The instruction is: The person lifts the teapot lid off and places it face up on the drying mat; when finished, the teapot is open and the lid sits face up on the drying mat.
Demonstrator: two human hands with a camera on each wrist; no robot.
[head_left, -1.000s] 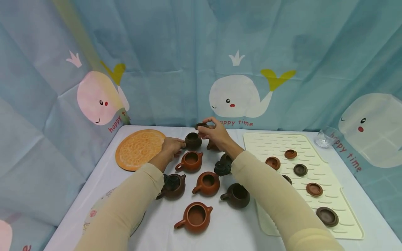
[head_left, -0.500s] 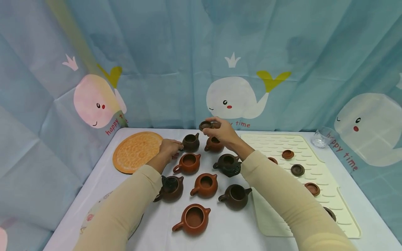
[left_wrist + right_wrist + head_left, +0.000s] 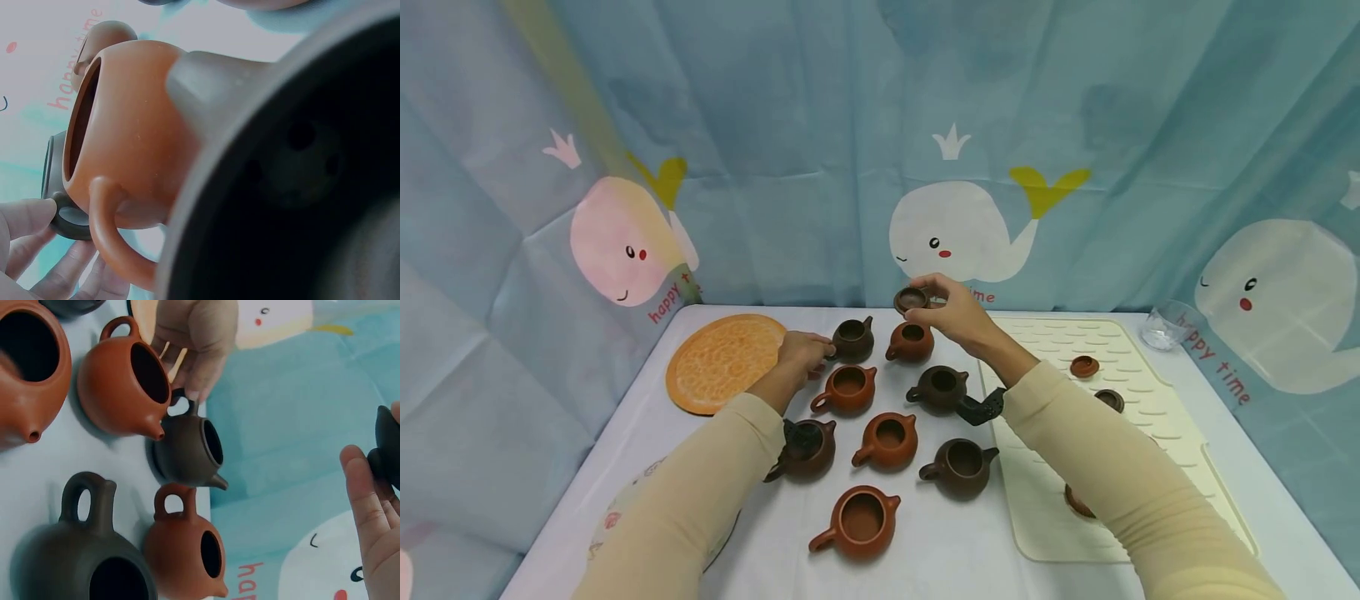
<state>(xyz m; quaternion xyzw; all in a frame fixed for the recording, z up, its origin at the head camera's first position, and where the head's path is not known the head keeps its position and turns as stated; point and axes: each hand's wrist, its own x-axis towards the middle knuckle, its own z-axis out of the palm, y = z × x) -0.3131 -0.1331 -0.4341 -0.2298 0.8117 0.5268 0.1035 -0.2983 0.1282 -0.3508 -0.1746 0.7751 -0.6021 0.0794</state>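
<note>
At the back of the table, my left hand [image 3: 803, 352] pinches the handle of a small dark brown teapot [image 3: 853, 342] that stands lidless. The left wrist view shows thumb and fingers at that teapot's handle [image 3: 72, 230]. My right hand [image 3: 961, 317] holds a dark round lid [image 3: 912, 300] in the air, above a small red-brown teapot [image 3: 912, 343]. Its hollow underside faces the head camera. In the right wrist view the lid [image 3: 389, 450] sits between thumb and fingers, partly cut off by the frame edge.
Several lidless teapots stand nearby, including an orange one [image 3: 847, 390] and a dark one [image 3: 962, 468]. A cream mat [image 3: 1037, 533] at right carries lids such as a red-brown one [image 3: 1084, 367]. A clear cup [image 3: 1167, 327] and a round orange mat [image 3: 722, 358] flank the table.
My right hand has moved right with the lid, away from the small dark teapot, and the lid's underside has turned toward the head camera. My left hand stays at the handle.
</note>
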